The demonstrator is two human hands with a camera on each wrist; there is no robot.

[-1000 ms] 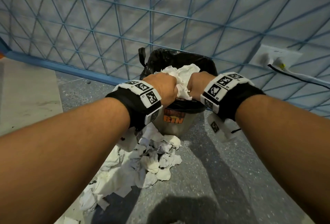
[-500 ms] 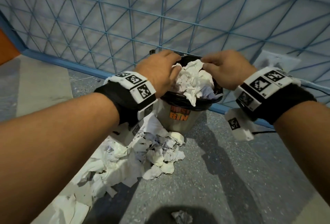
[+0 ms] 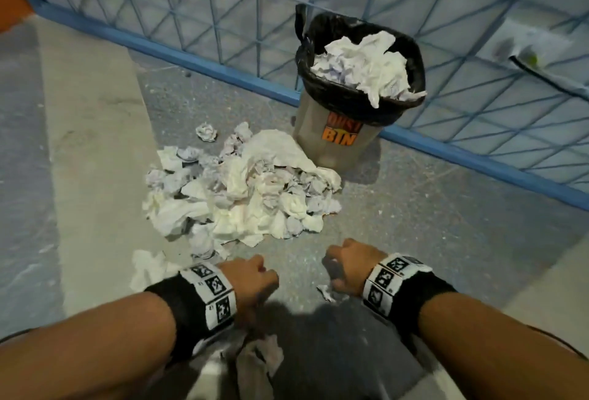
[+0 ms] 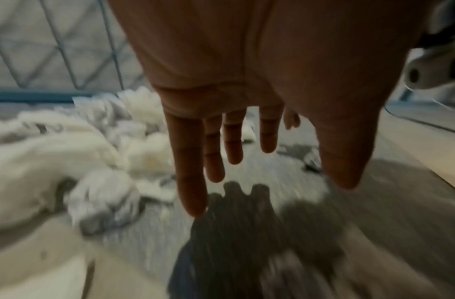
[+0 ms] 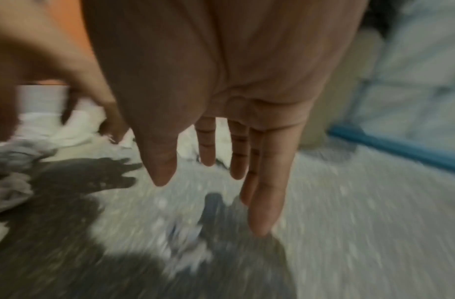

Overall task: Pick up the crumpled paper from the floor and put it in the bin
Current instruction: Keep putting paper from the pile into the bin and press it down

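Presently, head view: we are lowering left hand (image 3: pixel 247 281) and right hand (image 3: pixel 349 267), both empty; crumpled paper (image 3: pixel 242 189) lying ahead of fingertips, bin (image 3: pixel 338 132) beyond, heaped. Left wrist: fingers (image 4: pixel 190 172) hanging straight, paper leftward. Right wrist: fingers (image 5: pixel 266 182) straight; small scrap (image 5: pixel 185 250) beneath. We are judging scooping two-handed best.

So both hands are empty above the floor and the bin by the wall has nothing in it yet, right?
Not quite. The bin is heaped with crumpled paper, as the head view shows. The left hand and right hand are indeed empty above the floor.
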